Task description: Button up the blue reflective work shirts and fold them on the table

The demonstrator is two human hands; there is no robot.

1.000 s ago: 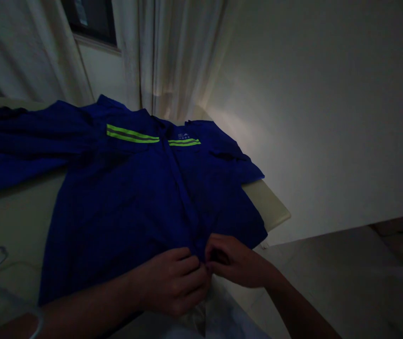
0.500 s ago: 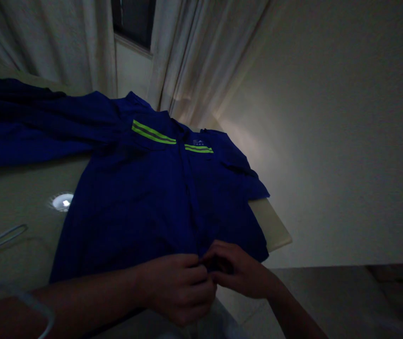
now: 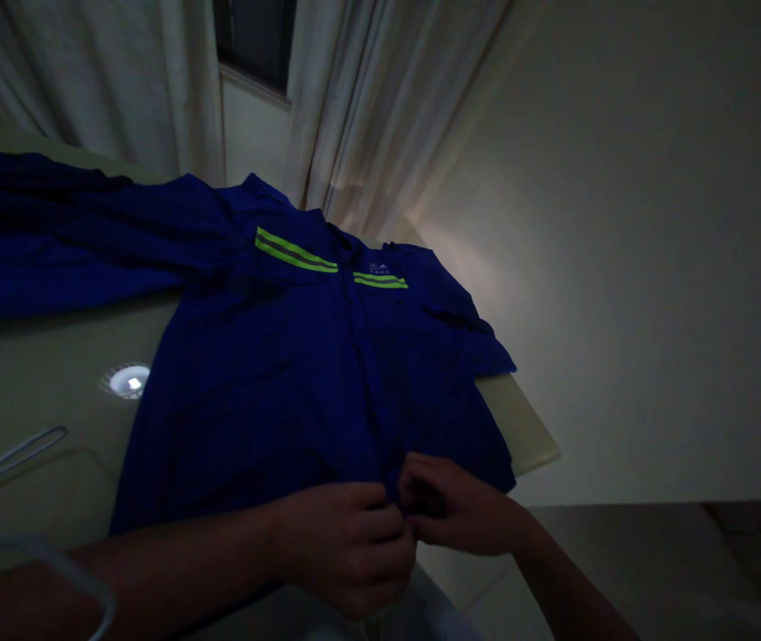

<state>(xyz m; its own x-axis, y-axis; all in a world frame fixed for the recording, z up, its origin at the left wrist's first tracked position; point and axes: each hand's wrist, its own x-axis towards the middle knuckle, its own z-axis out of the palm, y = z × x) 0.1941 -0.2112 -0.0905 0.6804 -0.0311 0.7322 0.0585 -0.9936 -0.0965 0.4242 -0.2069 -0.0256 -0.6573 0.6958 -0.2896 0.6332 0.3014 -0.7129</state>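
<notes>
A dark blue shirt (image 3: 273, 356) with two neon yellow-green chest stripes (image 3: 296, 250) lies front up on a pale table (image 3: 33, 374), one sleeve stretched out to the far left. My left hand (image 3: 346, 547) and my right hand (image 3: 450, 507) meet at the bottom hem, where the shirt's front opening ends. Both hands are closed, fingers pinching the fabric on each side of the opening. The light is dim, so what the fingertips hold beyond cloth is hidden.
A white clothes hanger (image 3: 10, 458) lies on the table at the left, and a round shiny spot (image 3: 127, 381) sits beside the shirt. Pale curtains (image 3: 360, 107) and a dark window (image 3: 256, 40) stand behind. The table corner (image 3: 527, 436) ends at right beside a plain wall.
The view has swung left and up, so the shirt sits further right and the round spot has come into sight. Both hands stay pinched together at the hem.
</notes>
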